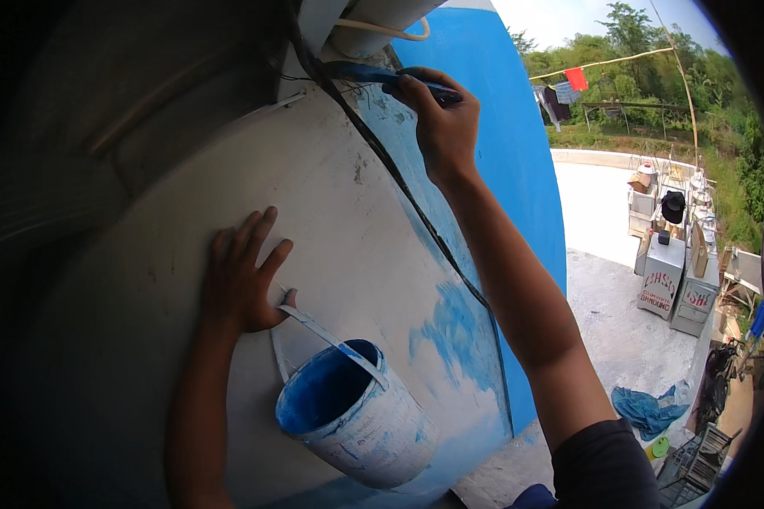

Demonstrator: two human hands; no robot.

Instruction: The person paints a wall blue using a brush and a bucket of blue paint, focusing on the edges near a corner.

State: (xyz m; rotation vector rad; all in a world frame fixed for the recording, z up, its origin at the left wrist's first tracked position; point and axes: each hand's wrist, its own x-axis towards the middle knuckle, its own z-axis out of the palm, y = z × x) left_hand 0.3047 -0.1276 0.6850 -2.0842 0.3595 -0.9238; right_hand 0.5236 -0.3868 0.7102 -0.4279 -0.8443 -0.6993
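My right hand (442, 114) grips the handle of a paintbrush (382, 75) near the top of the wall, its bristle end beside a black cable (395, 172) and thin loose wires. My left hand (248, 280) is spread against the pale wall (331, 223), and the strap handle of a paint bucket (382, 439) hangs from its thumb. The white bucket is tilted, smeared with blue, and blue inside. Bright blue paint (516, 191) covers the wall part at the right; a patch of thinner blue strokes (458, 331) lies on the pale part.
A white pipe (369, 32) and a cream hose (388, 27) are overhead. Further right are metal cabinets (665, 273) bearing writing, a black cap (673, 207), a blue cloth (649, 410) on the concrete floor, a rack (700, 458), and laundry (563, 95) on a pole.
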